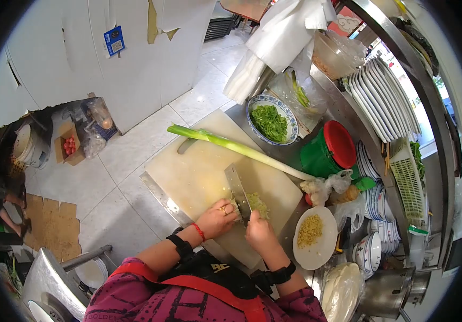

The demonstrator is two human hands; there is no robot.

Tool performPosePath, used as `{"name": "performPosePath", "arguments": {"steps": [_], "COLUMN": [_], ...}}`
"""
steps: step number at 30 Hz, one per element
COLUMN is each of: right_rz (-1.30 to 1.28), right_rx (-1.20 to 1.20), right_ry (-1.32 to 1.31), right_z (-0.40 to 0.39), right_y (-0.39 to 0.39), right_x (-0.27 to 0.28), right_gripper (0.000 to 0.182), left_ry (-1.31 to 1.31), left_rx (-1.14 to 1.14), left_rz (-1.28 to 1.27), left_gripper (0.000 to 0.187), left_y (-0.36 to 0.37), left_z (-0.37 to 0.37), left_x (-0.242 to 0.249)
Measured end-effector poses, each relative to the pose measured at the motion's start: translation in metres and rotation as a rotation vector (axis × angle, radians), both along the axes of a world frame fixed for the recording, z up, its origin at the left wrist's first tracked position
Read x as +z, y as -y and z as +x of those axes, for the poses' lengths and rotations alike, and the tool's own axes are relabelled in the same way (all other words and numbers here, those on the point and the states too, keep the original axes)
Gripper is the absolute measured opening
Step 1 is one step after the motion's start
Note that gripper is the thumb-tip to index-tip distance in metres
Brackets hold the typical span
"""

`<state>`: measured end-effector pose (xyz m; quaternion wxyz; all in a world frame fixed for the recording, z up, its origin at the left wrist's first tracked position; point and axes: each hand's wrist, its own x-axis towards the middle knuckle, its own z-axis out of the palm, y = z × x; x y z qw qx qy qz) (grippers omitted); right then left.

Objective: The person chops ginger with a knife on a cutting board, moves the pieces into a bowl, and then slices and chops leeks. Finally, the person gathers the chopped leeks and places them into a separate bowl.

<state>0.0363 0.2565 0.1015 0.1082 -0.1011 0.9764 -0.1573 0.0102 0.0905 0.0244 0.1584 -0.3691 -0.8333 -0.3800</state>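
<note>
My right hand (260, 229) is wrapped round the handle of a cleaver (237, 188), whose wide blade stands on the white cutting board (188, 177). My left hand (217, 218), with a ring and a red cord at the wrist, has its fingers bent together against pale pieces beside the blade; they partly hide what they hold. Chopped pale bits (257, 204) lie just right of the cleaver. A long leek (231, 146), green at its left end and white at its right, lies across the upper part of the board.
Beyond the board sits a bowl of chopped greens (268, 122). To the right are a green bucket with a red lid (340, 144), an oval plate (325, 252) of minced yellowish bits, stacked bowls (368, 252) and upright white plates (384, 99). A person's arm shows at far left.
</note>
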Motion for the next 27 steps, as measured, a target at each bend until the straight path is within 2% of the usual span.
{"name": "performPosePath", "arguments": {"steps": [2,8,12,15,17,23,27], "right_rz": [0.031,-0.010,0.028,0.060,0.146,0.063,0.051], "right_rx": [-0.012,0.021,0.025,0.139,0.147,0.197,0.143], "right_ry": [0.025,-0.054,-0.012,-0.022,0.086,-0.064,-0.116], "right_z": [0.000,0.002,0.014,0.017,0.016,0.007,0.002], "right_y": [0.002,-0.006,-0.005,-0.002,0.003,-0.001,0.001], "right_x": [0.002,0.000,0.029,0.050,0.064,0.018,-0.009], "right_gripper": [0.017,0.015,0.015,0.015,0.012,0.012,0.013], "left_ry": [-0.044,0.061,0.071,0.119,0.103,0.142,0.148], "left_rx": [0.006,-0.059,-0.063,-0.080,-0.098,-0.085,-0.089], "left_rz": [0.011,0.121,0.155,0.096,0.073,0.105,0.110], "left_gripper": [0.017,0.013,0.014,0.014,0.014,0.017,0.017], "left_y": [-0.003,0.002,0.001,0.000,0.001,-0.002,-0.001], "left_z": [-0.003,-0.007,-0.007,-0.008,-0.009,-0.010,-0.009], "left_x": [-0.009,-0.008,-0.009,-0.009,-0.008,-0.017,-0.018]}}
